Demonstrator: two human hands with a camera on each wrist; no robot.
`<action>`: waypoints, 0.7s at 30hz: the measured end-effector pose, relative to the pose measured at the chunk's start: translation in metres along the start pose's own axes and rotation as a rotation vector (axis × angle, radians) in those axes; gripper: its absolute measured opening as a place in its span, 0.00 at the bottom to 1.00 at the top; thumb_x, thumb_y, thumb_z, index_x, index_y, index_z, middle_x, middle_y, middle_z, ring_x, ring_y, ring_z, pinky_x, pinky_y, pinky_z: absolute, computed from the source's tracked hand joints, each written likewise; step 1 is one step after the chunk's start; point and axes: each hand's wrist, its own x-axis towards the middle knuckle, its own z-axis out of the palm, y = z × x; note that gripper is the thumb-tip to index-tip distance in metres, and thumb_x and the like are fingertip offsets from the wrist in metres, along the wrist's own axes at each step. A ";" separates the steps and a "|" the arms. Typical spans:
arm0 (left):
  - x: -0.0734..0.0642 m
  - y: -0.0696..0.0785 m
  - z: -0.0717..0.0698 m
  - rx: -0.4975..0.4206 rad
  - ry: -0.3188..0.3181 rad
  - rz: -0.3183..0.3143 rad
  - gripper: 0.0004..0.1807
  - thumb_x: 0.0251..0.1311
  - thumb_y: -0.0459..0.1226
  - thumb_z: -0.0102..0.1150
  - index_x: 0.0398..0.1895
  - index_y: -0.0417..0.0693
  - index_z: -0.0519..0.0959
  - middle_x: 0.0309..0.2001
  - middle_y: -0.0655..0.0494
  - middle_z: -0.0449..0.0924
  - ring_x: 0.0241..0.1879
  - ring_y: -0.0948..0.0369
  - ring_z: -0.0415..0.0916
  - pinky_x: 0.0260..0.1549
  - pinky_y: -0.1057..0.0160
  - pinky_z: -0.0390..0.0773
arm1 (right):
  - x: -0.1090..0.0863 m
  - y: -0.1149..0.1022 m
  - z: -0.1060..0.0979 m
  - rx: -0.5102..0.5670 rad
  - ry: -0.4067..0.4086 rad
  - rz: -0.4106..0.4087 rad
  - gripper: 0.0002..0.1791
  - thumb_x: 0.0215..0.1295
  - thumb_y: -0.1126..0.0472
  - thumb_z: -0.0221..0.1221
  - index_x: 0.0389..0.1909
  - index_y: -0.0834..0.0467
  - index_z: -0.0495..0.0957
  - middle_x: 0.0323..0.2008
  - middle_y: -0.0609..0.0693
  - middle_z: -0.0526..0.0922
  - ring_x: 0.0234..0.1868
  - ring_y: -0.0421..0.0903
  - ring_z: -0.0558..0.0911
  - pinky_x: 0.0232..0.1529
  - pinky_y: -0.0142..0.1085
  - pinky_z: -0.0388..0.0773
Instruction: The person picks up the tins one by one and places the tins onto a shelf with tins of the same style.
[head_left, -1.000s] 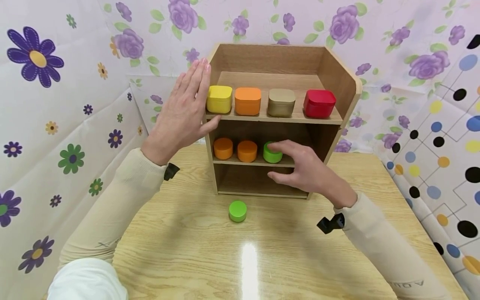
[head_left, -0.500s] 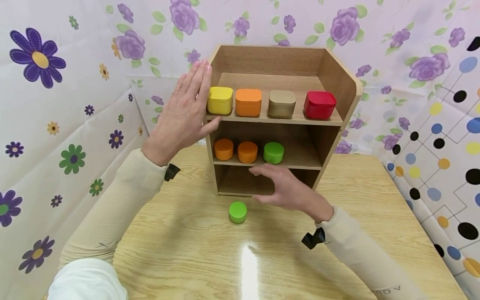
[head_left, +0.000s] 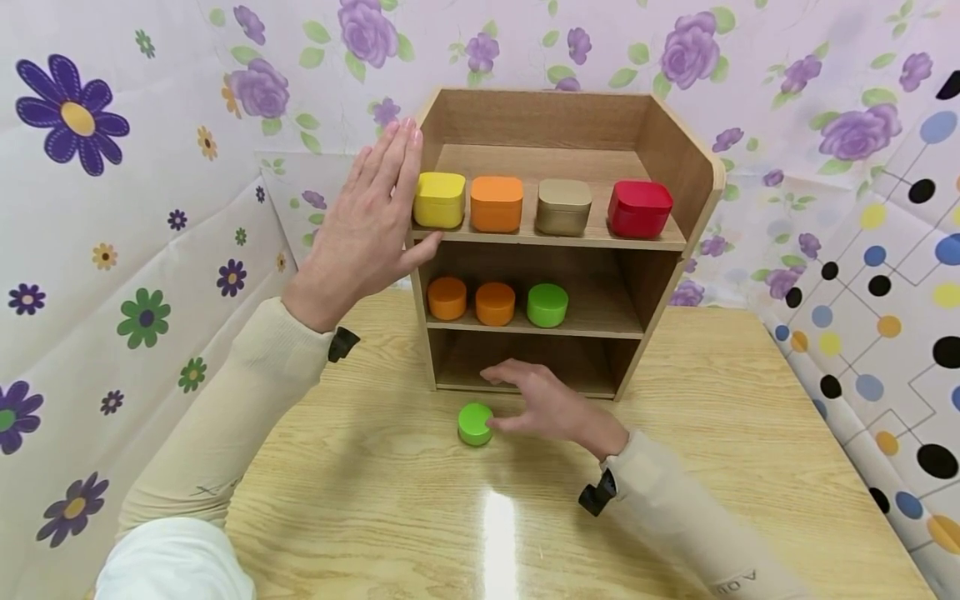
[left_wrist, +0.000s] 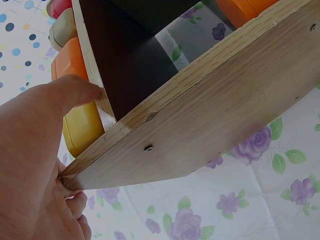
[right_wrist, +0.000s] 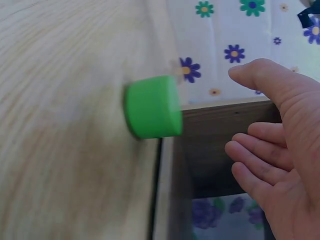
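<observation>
A small green round container [head_left: 475, 423] stands on the table just in front of the wooden shelf unit [head_left: 551, 118]. Above and to its right is my right hand [head_left: 551, 408], fingers and thumb spread, the thumb tip overlapping its edge in the head view. In the right wrist view a gap shows between that hand and the green container [right_wrist: 153, 106]. My left hand [head_left: 360, 221] lies against the unit's left side panel, fingers straight. Its thumb [left_wrist: 75, 91] presses the front edge of the top shelf, beside a yellow rounded box [head_left: 439, 200].
Also on the top shelf are an orange box [head_left: 497, 204], a gold box [head_left: 563, 207] and a red box [head_left: 640, 208]. On the middle shelf stand two orange round containers [head_left: 447, 298] and another green one [head_left: 547, 305]. Patterned sheets [head_left: 832, 208] line the walls around the table [head_left: 360, 483].
My right hand has left the green container on the middle shelf and moved down and left to the one on the table. The left hand stays where it was.
</observation>
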 end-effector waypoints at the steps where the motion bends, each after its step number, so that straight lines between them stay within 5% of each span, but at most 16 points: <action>1: 0.000 0.000 0.000 -0.001 0.001 0.000 0.57 0.71 0.52 0.59 0.86 0.35 0.37 0.87 0.40 0.36 0.87 0.45 0.37 0.86 0.45 0.44 | 0.000 0.002 0.003 -0.001 -0.009 0.011 0.39 0.61 0.53 0.75 0.71 0.62 0.75 0.65 0.57 0.82 0.67 0.53 0.82 0.67 0.45 0.81; 11: 0.000 -0.001 -0.001 0.002 0.003 0.000 0.57 0.71 0.53 0.59 0.86 0.35 0.37 0.87 0.40 0.36 0.87 0.45 0.37 0.85 0.45 0.44 | 0.005 0.013 0.033 0.064 -0.076 0.079 0.40 0.61 0.52 0.75 0.71 0.64 0.74 0.66 0.60 0.81 0.67 0.55 0.81 0.69 0.48 0.80; 21: 0.000 0.000 -0.001 0.003 -0.002 -0.002 0.57 0.71 0.53 0.60 0.86 0.35 0.36 0.87 0.40 0.36 0.87 0.46 0.37 0.86 0.45 0.44 | 0.006 0.018 0.047 0.040 -0.084 0.057 0.37 0.60 0.51 0.76 0.67 0.62 0.78 0.60 0.53 0.84 0.59 0.47 0.83 0.64 0.43 0.82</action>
